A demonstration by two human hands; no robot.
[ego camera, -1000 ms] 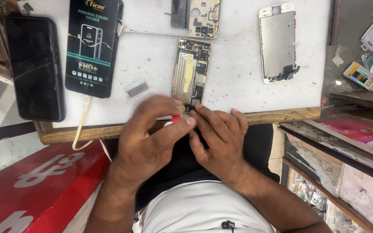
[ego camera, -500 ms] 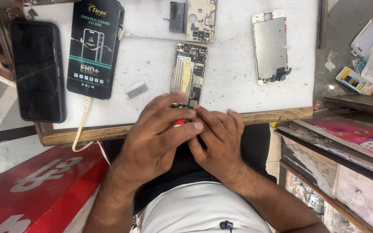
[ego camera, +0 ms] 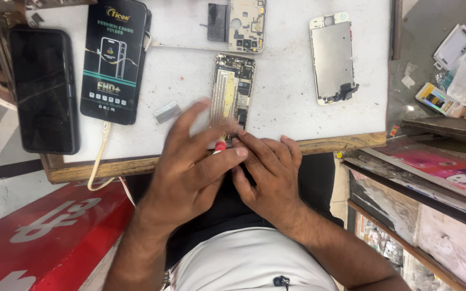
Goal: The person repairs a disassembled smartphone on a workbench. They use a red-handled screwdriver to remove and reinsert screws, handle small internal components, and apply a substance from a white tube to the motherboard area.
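Note:
An opened phone body (ego camera: 233, 89) with bare circuitry lies on the white worktable (ego camera: 287, 116). My left hand (ego camera: 187, 164) pinches a small red-handled tool (ego camera: 220, 146) at the phone's near end, its other fingers spread and blurred. My right hand (ego camera: 268, 172) rests beside it, fingertips touching the phone's lower edge and the tool's tip. Both hands cover the bottom of the phone.
A detached screen panel (ego camera: 332, 58) lies to the right, a circuit-board frame (ego camera: 246, 24) behind. A black boxed screen protector (ego camera: 115, 59), a dark phone (ego camera: 44, 89), a small metal piece (ego camera: 166, 112) and a white cable (ego camera: 101, 156) lie to the left. Cluttered shelves (ego camera: 449, 161) stand on the right.
My left hand's fingers have lifted and spread over the phone body. The view has shifted slightly. My right hand stays in place.

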